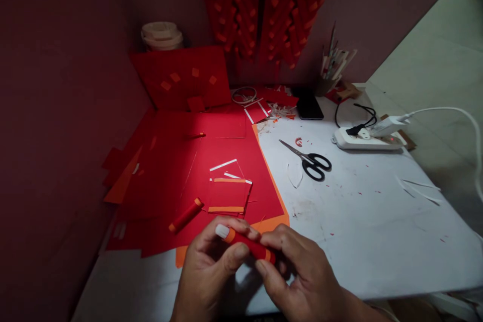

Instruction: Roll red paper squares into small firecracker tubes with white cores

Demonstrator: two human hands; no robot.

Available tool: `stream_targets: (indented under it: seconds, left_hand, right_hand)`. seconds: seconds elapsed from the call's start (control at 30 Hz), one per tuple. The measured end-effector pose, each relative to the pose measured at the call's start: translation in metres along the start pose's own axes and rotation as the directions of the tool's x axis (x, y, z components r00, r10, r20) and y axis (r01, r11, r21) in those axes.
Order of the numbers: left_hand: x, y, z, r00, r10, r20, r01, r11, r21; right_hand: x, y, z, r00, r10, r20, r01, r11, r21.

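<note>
Between both hands, above the table's front edge, is a red paper roll [251, 245] with orange bands near its ends; a white tip sticks out at its left end. My left hand [213, 261] grips the left part between thumb and fingers. My right hand [302, 266] pinches the right end. Another red paper tube [186, 215] with orange ends lies just beyond my left hand on red paper sheets [162, 181]. Near it are small red paper pieces [228, 195] with orange and white strips along their edges.
Black-handled scissors [315, 163] lie open right of the sheets. Farther right are a white power strip [368, 138] with cables, a black phone [308, 103] and a pen holder [328, 83]. A red board [181, 78] leans at the back left; red paper decorations [237, 5] hang on the wall.
</note>
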State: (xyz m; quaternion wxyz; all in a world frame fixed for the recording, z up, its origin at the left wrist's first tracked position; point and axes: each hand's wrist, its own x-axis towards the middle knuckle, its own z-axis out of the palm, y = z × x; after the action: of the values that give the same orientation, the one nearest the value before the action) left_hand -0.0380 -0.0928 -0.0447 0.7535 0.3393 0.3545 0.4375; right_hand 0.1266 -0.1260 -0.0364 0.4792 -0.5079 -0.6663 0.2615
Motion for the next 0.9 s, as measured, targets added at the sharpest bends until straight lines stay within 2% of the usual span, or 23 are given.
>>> stream_targets:
  seconds: [0.17, 0.3, 0.47, 0.6, 0.77, 0.83, 0.9]
  left_hand:
    - [0.001, 0.005, 0.007, 0.996, 0.082, 0.042, -0.085, 0.994, 0.067]
    - [0.001, 0.004, 0.009, 0.996, 0.054, 0.072, -0.056, 0.998, 0.036]
    - [0.006, 0.000, 0.009, 0.996, -0.074, -0.039, 0.073, 0.997, -0.014]
    - [0.007, 0.001, 0.009, 0.986, -0.126, -0.111, 0.129, 0.991, 0.024]
    - [0.010, 0.005, 0.011, 0.985, -0.075, -0.155, 0.100, 0.983, 0.156]
    - [0.011, 0.006, 0.013, 0.983, -0.033, -0.182, 0.070, 0.977, 0.200]
    - [0.011, 0.008, 0.014, 0.977, 0.004, -0.214, 0.051, 0.967, 0.250]
  right_hand:
    - [-0.001, 0.003, 0.001, 0.998, -0.026, 0.051, 0.023, 0.998, 0.059]
    - [-0.002, 0.005, 0.000, 0.992, 0.077, 0.098, -0.092, 0.982, 0.165]
    - [-0.001, 0.008, -0.005, 1.000, -0.008, 0.010, 0.009, 0.998, -0.059]
    - [-0.002, 0.014, -0.005, 0.995, -0.101, -0.011, 0.098, 0.980, -0.171]
    - [-0.003, 0.016, -0.005, 0.996, -0.088, -0.034, 0.081, 0.983, -0.164]
    - [-0.004, 0.014, -0.006, 0.996, -0.087, -0.024, 0.084, 0.990, -0.116]
    - [-0.004, 0.012, -0.006, 1.000, -0.029, -0.007, 0.028, 0.998, -0.053]
